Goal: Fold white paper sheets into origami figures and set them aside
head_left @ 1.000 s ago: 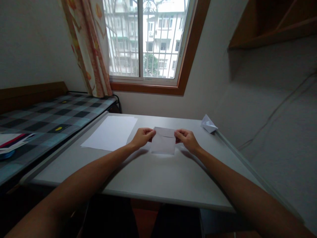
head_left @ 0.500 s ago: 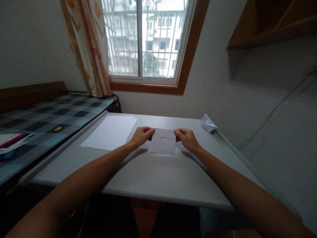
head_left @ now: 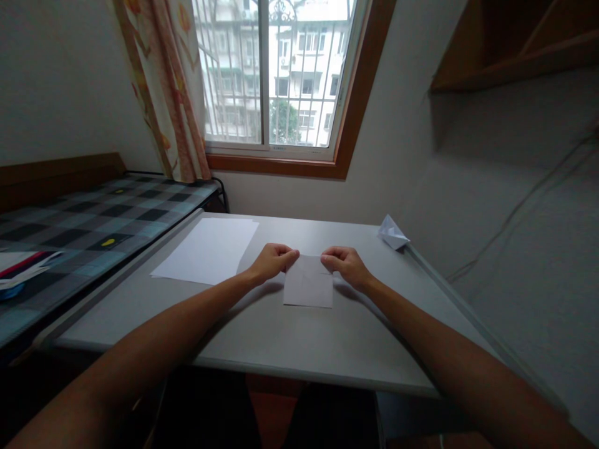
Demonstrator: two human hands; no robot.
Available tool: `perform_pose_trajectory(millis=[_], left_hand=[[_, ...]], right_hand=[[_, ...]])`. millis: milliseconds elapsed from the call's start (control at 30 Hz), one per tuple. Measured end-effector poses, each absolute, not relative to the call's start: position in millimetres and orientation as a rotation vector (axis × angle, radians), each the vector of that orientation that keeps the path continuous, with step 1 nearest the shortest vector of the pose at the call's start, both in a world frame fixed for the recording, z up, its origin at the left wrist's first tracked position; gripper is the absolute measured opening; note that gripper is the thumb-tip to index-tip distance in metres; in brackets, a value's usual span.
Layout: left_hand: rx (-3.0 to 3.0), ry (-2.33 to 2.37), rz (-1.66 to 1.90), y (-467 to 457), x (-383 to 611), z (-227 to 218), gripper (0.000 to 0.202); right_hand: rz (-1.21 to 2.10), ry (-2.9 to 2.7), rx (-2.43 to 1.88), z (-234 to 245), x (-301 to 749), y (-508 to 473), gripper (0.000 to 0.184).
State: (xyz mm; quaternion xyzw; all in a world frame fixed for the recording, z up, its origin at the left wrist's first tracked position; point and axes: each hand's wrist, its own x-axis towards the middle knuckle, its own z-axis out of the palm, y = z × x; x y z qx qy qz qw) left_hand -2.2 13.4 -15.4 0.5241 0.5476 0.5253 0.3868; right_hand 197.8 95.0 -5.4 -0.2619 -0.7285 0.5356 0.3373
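Between my hands, over the middle of the white table (head_left: 262, 333), is a small folded sheet of paper (head_left: 307, 288), nearly square and white. My left hand (head_left: 276, 260) pinches its upper left corner between thumb and curled fingers. At the upper right corner, my right hand (head_left: 345, 262) grips it the same way. A faint crease line shows near the right edge of the paper, by my right thumb. The paper's lower edge lies toward me; whether it touches the tabletop I cannot tell.
A stack of white paper sheets (head_left: 208, 249) lies at the table's left. A folded paper boat (head_left: 393, 233) sits at the far right corner. Left of the table is a bed with a checked cover (head_left: 93, 215). A wooden shelf (head_left: 515, 62) juts from the right wall.
The folded paper has come a little lower and nearer to me, and the square flap outline on its face no longer shows clearly. Both hands have moved slightly inward along its top edge.
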Motion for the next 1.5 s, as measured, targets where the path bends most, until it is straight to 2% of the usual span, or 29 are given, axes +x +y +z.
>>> perform_pose_trajectory(millis=[233, 800, 1133, 1300, 1400, 1500], left_hand=[[1.434, 1.395, 1.341, 10, 6, -14, 0.033], [1.527, 1.402, 1.311, 13, 9, -23, 0.035], [1.373, 1.468, 1.518, 17, -3, -15, 0.034], [1.245, 1.433, 1.632, 20, -11, -15, 0.033], [1.162, 1.385, 1.696, 19, -12, -12, 0.037], [1.093, 1.301, 1.685, 17, -10, -9, 0.047]], right_hand=[[1.414, -1.943, -0.808, -6, 193, 90, 0.024], [1.431, -2.088, -0.797, -4, 191, 85, 0.032], [1.486, -1.901, -0.782, -2, 198, 99, 0.035], [1.627, -2.065, -0.774, -9, 205, 105, 0.033], [1.679, -2.120, -0.725, -16, 207, 109, 0.034], [1.550, -2.083, -0.717, -18, 206, 112, 0.036]])
